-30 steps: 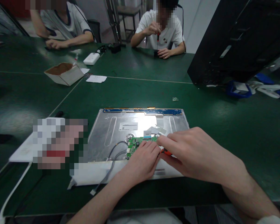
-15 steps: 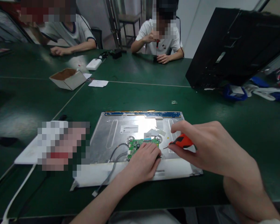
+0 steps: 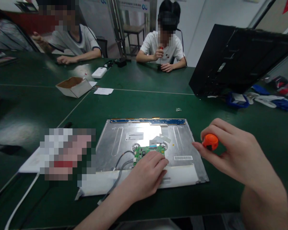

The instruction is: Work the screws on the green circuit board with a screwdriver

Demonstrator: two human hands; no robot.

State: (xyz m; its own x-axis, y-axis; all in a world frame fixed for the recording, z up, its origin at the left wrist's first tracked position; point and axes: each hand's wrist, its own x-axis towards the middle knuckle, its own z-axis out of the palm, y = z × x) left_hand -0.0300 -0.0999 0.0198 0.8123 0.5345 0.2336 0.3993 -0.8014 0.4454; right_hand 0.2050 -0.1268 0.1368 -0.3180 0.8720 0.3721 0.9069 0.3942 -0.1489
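A flat metal-backed display panel (image 3: 144,137) lies on the green table, with a blue circuit strip (image 3: 144,122) along its far edge and a white film (image 3: 182,174) along its near edge. My left hand (image 3: 150,171) rests over the small green circuit board (image 3: 144,151) on the panel. Its fingers are bent together at the board's right side, and what they pinch is hidden. Grey cables (image 3: 121,169) run from the board's left side. Right of the panel, my right hand (image 3: 232,150) grips an orange screwdriver (image 3: 210,141), raised and seen end-on.
At left lie a pixelated pink item (image 3: 69,153) and a white cable (image 3: 26,198). Farther back are an open cardboard box (image 3: 74,91), a paper slip (image 3: 103,91) and a white device (image 3: 99,72). A large black panel (image 3: 240,60) leans at right. Two people sit across the table.
My right hand has moved right, off the panel, and the screwdriver has turned so its handle end shows. My left hand stays at the board, its fingers shifted slightly right.
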